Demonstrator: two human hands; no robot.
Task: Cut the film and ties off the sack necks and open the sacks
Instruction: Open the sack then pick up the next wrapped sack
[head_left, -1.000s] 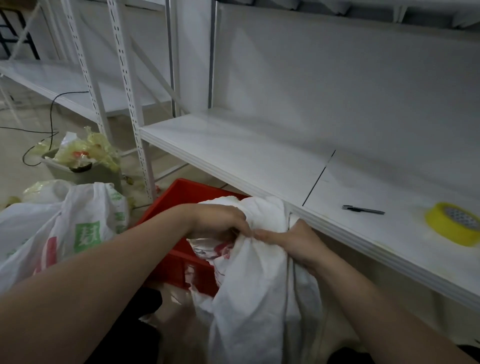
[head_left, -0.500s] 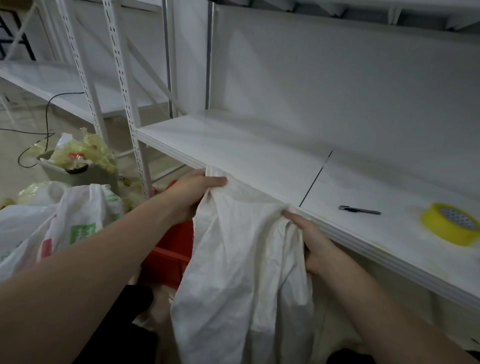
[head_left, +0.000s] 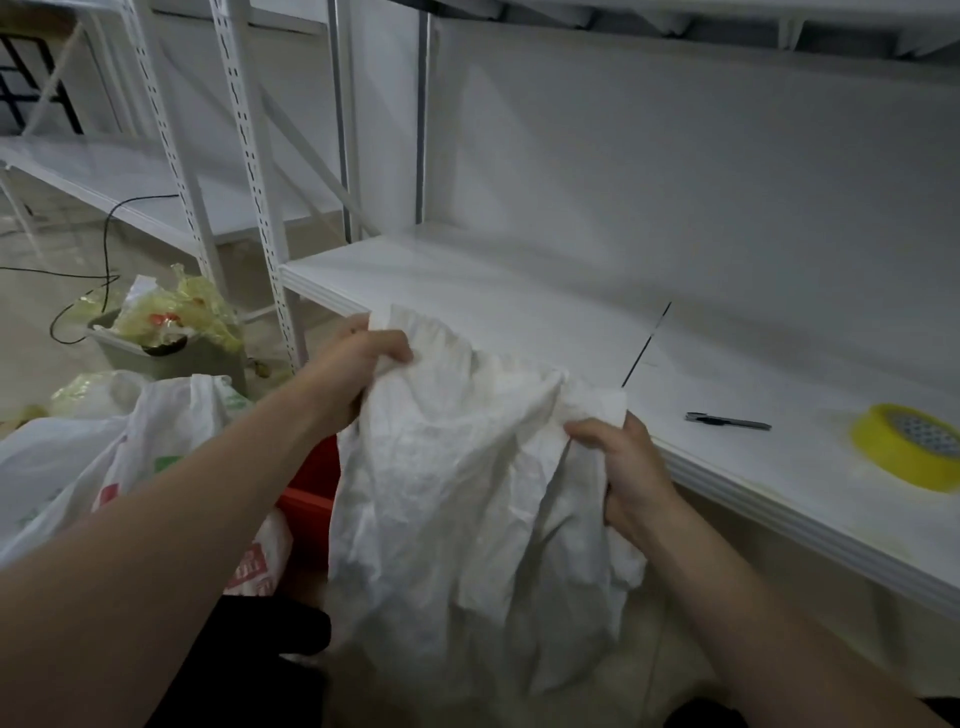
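The sack (head_left: 467, 493) hides most of the red crate (head_left: 309, 504) (tape roll (head_left: 904, 447) cut by the edge).

Dim, flat indoor light leaves soft shadows on the white metal shelf (head_left: 519, 291); wide-angle distortion bends the edges, and detail looks soft.

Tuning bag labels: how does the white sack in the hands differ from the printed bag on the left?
The sack is plain white; the printed bag carries green and red marks. The sack hangs from the left hand and right hand, which grip its top edge; the printed bag slumps low, untouched. The sack looks dull, the printed bag glossy. Both are white and crumpled.
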